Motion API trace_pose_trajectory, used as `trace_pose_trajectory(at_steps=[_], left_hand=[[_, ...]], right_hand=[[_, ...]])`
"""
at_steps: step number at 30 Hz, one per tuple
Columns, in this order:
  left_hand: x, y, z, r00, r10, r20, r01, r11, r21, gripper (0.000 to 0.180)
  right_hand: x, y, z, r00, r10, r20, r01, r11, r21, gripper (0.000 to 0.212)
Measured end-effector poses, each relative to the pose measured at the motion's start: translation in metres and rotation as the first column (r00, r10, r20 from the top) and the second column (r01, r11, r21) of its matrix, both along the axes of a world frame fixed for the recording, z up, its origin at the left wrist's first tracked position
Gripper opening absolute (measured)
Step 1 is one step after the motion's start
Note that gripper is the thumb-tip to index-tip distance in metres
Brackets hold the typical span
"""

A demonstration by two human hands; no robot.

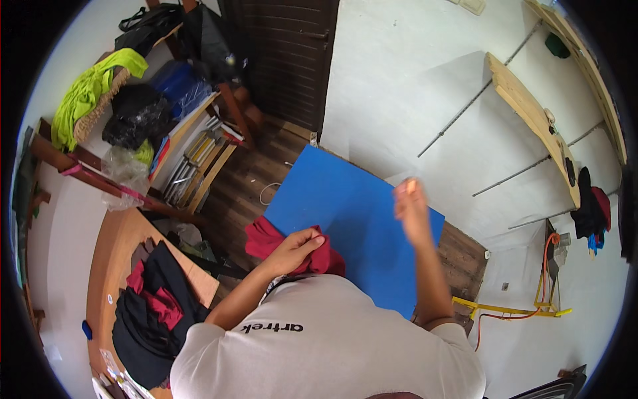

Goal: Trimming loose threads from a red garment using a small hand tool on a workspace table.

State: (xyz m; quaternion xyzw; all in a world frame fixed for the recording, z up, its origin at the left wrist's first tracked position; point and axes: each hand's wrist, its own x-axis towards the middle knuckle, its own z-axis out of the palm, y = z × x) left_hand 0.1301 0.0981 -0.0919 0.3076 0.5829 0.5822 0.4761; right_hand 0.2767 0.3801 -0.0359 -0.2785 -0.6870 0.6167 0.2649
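A dark red cloth (264, 237) lies bunched near my body, over the near left edge of a blue tabletop (322, 183). My left hand (299, 251) is closed on it, thumb and fingers pinching a fold. Out to the right, my right hand (412, 206) is raised over the far right edge of the tabletop, apart from the cloth. Its fingers are drawn together and slightly blurred; anything between them is too small to make out.
Left of me, a wooden desk (113, 249) bears black clothing (143, 332) and another dark red cloth (163, 306). Shelves with bags and bundled rods (193, 163) stand far left, near a dark door (282, 60). Wooden wall shelves (531, 120) and a yellow bracket (505, 307) are on the right.
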Motion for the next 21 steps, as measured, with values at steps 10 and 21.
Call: trace_pose_trajectory(at_steps=[10,21], left_hand=[[-0.002,-0.021,-0.002,0.987,0.159,0.018,-0.158,0.985,-0.068,0.023],[-0.003,-0.029,0.016,0.977,0.204,0.060,-0.202,0.979,-0.038,0.037]], right_hand=[[0.020,0.272,0.228,0.818,-0.540,-0.197,0.136,-0.150,0.979,0.036],[0.013,0.403,0.183,0.862,-0.506,-0.040,0.109,0.108,0.988,0.041]])
